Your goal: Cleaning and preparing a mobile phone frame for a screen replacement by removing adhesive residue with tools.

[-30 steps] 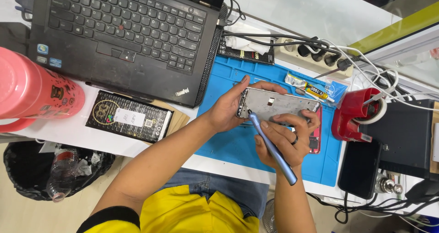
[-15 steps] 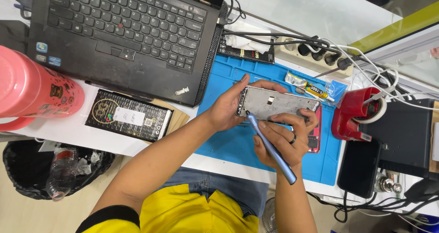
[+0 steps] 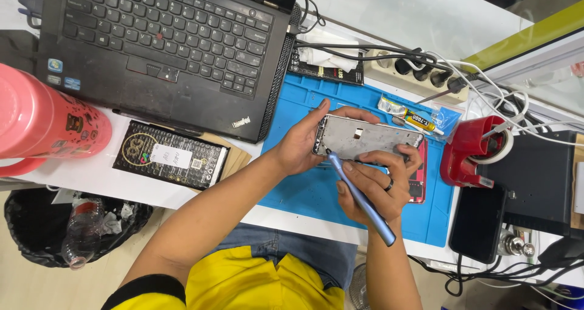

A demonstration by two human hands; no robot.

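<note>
item: left hand (image 3: 302, 144), fingers curled and clamped on the left end of an opened phone frame (image 3: 368, 138), thumb along its near edge, fingertips over the far edge. the frame was grey metal, inner side up, held just above the blue work mat (image 3: 304, 191), over the mat's middle.

item: right hand (image 3: 371, 188), fingers closed together around a blue pen-shaped tool (image 3: 362, 200), a dark ring on one finger. the tool's tip touched the frame's near-left corner; its handle slanted back toward the tabletop's near edge. two fingers of this hand also rested against the frame's near edge.

item: red phone part (image 3: 418, 179), lying on the mat under and right of the right hand, mostly covered.

item: small glue tube (image 3: 413, 118), at the mat's far-right corner, just beyond the frame.

item: black laptop (image 3: 164, 42), open, at the tabletop's far-left side, its right edge beside the mat.

item: black patterned box (image 3: 170, 155), flat, near the tabletop's near edge, in front of the laptop.

item: pink jug (image 3: 42, 124), on its side at the left edge.

item: red tape dispenser (image 3: 468, 152), just right of the mat.

item: dark phone (image 3: 477, 222), face down, near the right near corner.

item: power strip (image 3: 420, 73) with plugs and white cables, along the far edge.

item: black bin (image 3: 67, 225) below the tabletop's left near side.
</note>
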